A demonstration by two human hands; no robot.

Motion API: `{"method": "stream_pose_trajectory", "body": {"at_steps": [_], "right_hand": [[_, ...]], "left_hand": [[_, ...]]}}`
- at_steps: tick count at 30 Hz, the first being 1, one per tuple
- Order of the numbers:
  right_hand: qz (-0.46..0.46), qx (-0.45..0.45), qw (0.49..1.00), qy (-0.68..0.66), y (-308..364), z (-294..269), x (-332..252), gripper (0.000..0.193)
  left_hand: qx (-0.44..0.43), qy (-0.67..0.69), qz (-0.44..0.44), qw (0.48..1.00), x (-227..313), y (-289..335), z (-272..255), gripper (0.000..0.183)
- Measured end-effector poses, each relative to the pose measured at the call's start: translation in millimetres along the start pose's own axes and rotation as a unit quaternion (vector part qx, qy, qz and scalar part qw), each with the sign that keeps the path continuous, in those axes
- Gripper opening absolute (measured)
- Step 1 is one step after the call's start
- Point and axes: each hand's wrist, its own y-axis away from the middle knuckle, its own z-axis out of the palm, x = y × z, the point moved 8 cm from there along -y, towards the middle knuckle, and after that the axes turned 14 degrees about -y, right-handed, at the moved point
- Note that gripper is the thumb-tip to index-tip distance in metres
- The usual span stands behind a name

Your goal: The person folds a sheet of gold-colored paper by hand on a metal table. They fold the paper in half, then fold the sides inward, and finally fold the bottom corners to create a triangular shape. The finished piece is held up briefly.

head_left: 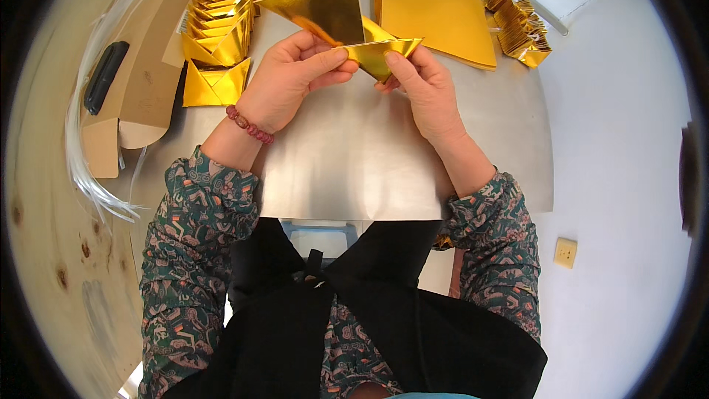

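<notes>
A sheet of gold foil paper (325, 9), partly folded, is held up over the metal table between my two hands. My left hand (299, 66), with a beaded bracelet on its wrist, pinches the left end of the folded band. At the band's right end, my right hand (421, 85) grips it between thumb and fingers, where a pointed corner sticks up. A large flap stands up behind my left fingers. The fingers behind the paper are partly hidden.
A long row of folded gold pieces (218, 37) lies at the left beside a cardboard box (144, 66) and white plastic strands (77, 140). A stack of flat gold sheets (436, 11) is at the back right, near a smaller folded bundle (521, 26). The metal table's (354, 177) front edge is close to me.
</notes>
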Motion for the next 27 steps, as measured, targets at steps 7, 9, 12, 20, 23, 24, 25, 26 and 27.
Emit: {"method": "stream_pose_trajectory", "body": {"at_steps": [7, 9, 12, 20, 23, 24, 25, 26, 27], "right_hand": [[-0.011, 0.006, 1.0, 0.0, 0, -2, -1, 0.025], [-0.014, -0.005, 1.0, -0.001, 0, -1, -1, 0.025], [-0.008, -0.006, 1.0, 0.005, -1, -2, 0, 0.024], [-0.027, -0.023, 0.999, 0.016, 2, 2, -1, 0.025], [-0.029, -0.018, 0.999, 0.007, 2, 3, 0, 0.026], [-0.032, -0.024, 0.999, -0.006, 2, 4, 0, 0.026], [-0.023, -0.018, 1.0, 0.009, 2, 3, 1, 0.026], [-0.02, -0.021, 0.999, 0.013, 2, 3, 2, 0.026], [-0.016, -0.023, 1.0, 0.013, 2, 2, 3, 0.025]], "left_hand": [[-0.001, 0.008, 0.0, 1.0, -1, 0, 2, 0.023], [0.002, 0.009, -0.006, 1.0, -3, 0, 2, 0.022], [0.001, 0.009, -0.011, 1.0, -5, -1, 2, 0.021], [0.03, 0.009, -0.043, 0.999, -10, -1, 1, 0.02], [0.039, -0.006, -0.035, 0.999, -10, 0, 3, 0.021], [0.044, -0.007, -0.038, 0.998, -11, 0, 2, 0.023], [0.049, -0.009, -0.042, 0.998, -11, 0, 1, 0.025], [0.058, -0.01, -0.047, 0.997, -12, 0, 0, 0.027], [0.052, -0.006, -0.045, 0.998, -12, -1, 1, 0.027]]}}
